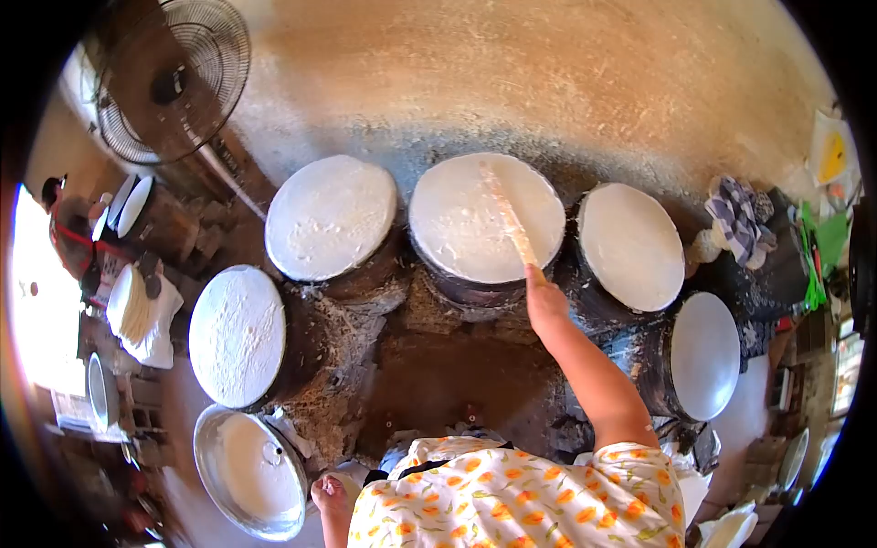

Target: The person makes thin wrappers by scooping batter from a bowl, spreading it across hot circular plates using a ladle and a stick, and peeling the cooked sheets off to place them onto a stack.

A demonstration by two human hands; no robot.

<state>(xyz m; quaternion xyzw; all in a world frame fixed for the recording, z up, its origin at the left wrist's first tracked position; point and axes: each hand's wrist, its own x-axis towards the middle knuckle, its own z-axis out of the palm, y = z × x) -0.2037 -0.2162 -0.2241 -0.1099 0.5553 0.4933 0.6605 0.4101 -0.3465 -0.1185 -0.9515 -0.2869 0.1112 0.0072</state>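
My right hand is closed round the near end of a long flat wooden stick. The stick's far part lies over the white-coated round top of the middle drum. Low on the left, my left hand is beside a metal basin of white liquid; its fingers look curled, and I cannot make out what is in them. Inside the basin is a small metal ladle or cup.
White-coated round tops stand to the left, with another and a smooth grey one to the right. A fan is upper left. A person is at the far left.
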